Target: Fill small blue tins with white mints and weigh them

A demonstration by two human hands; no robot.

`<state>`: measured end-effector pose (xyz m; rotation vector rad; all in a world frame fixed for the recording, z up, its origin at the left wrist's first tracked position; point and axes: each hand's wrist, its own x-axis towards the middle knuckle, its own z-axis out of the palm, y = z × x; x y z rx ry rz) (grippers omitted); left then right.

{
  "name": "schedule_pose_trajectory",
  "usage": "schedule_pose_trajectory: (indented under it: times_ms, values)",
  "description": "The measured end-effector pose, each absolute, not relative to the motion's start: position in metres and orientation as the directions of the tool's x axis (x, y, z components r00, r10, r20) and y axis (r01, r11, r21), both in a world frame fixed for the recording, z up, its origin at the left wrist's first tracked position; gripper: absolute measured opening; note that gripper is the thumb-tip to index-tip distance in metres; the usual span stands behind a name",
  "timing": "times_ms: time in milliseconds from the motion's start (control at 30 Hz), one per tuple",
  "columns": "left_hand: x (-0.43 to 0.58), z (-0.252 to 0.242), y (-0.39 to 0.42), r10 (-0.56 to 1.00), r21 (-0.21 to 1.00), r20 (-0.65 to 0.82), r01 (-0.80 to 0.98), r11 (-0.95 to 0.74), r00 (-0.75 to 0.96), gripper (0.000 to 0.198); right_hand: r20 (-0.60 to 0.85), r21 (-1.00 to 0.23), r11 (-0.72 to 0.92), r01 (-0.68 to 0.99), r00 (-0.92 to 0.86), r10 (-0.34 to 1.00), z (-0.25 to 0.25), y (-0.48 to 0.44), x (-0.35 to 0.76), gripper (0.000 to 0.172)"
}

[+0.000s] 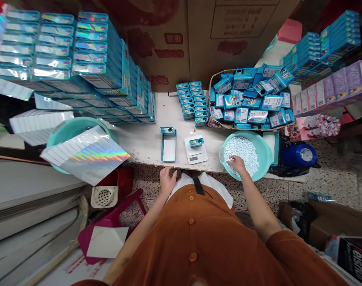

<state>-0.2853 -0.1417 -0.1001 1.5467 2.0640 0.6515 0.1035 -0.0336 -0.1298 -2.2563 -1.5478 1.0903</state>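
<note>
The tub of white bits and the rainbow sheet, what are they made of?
The teal tub looks like glossy moulded plastic, from its smooth rim. The rainbow sheet seems thin holographic foil, perhaps on paper or plastic, because it flashes rainbow colours.

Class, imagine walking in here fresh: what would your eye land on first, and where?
The tall stacks of blue boxes at upper left stand out first, with the rainbow holographic sheet below them. At the table's front right, the teal basin of white pieces draws the eye too, with the right hand in it.
</note>
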Motion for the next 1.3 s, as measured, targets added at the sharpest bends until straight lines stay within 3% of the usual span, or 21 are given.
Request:
schedule_pose_trajectory:
  times_ms: [200, 600, 867, 1067, 1200, 1300]
  values:
    - [-0.287, -0.1, -0.136, 0.968, 0.621, -0.075, 0.749, 0.233, -0.239, 0.022, -0.415, -0.469, -0.355, 0.809, 0.153, 0.897, -0.126, -0.034, 0.102, 0.013]
    - [-0.289, -0.095, -0.134, 0.966, 0.627, -0.084, 0.741, 0.241, -0.244, 0.021, -0.372, -0.501, -0.404, 0.766, 0.231, 0.899, -0.112, -0.03, 0.108, 0.022]
    - [-0.289, -0.094, -0.134, 0.967, 0.644, -0.083, 0.727, 0.237, -0.242, 0.021, -0.374, -0.636, -0.529, 0.562, 0.375, 0.848, -0.103, -0.024, 0.106, 0.016]
    - [-0.293, -0.097, -0.137, 0.96, 0.644, -0.095, 0.719, 0.261, -0.264, 0.022, -0.399, -0.752, -0.548, 0.366, 0.408, 0.821, -0.098, -0.01, 0.085, 0.039]
    - [-0.294, -0.101, -0.137, 0.959, 0.649, -0.094, 0.714, 0.263, -0.267, 0.021, -0.401, -0.877, -0.464, 0.122, 0.343, 0.849, -0.084, 0.014, 0.047, 0.039]
    - [-0.293, -0.103, -0.136, 0.96, 0.662, -0.083, 0.706, 0.254, -0.267, 0.021, -0.369, -0.9, -0.41, 0.145, 0.244, 0.897, -0.077, 0.031, 0.009, 0.037]
